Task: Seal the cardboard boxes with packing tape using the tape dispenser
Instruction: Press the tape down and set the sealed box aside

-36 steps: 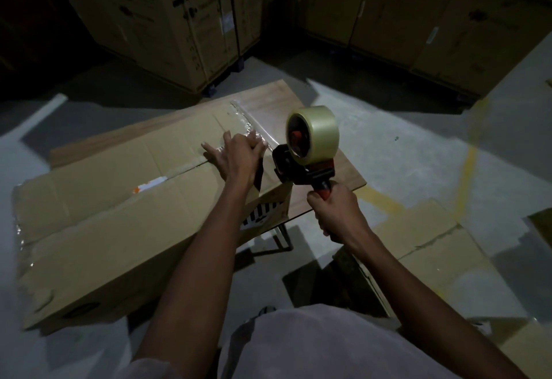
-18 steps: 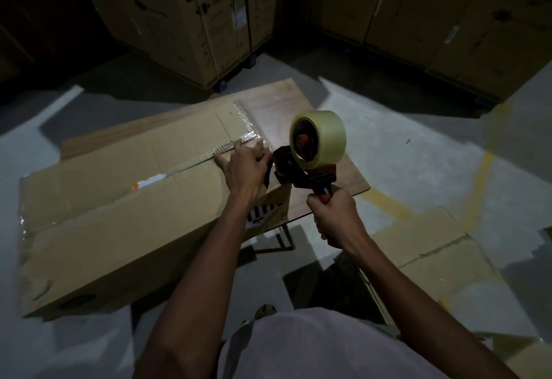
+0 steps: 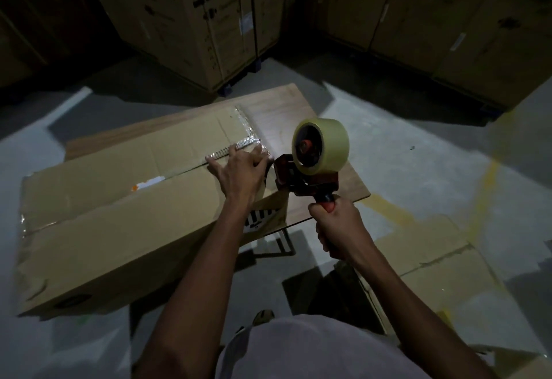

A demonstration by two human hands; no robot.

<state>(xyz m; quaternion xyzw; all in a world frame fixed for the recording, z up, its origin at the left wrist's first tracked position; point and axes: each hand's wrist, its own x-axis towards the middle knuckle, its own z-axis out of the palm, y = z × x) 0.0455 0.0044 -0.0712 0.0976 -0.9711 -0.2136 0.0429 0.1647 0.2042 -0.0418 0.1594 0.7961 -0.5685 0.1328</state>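
Cardboard box point(image 3: 119, 214) brown, creased, seam partly taped

A low wooden table point(image 3: 301, 116) bears the cardboard box point(image 3: 119, 214), which overhangs toward seven o'clock. Flattened cardboard point(image 3: 433, 274) lies on the floor point(image 3: 403, 145) at four o'clock.

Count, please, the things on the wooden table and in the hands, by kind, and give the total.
Long brown cardboard box lying on the table: 1
Red tape dispenser gripped by the right hand: 1
Roll of clear packing tape on the dispenser: 1
Left hand pressing the tape end onto the box: 1
Total: 5, both hands included
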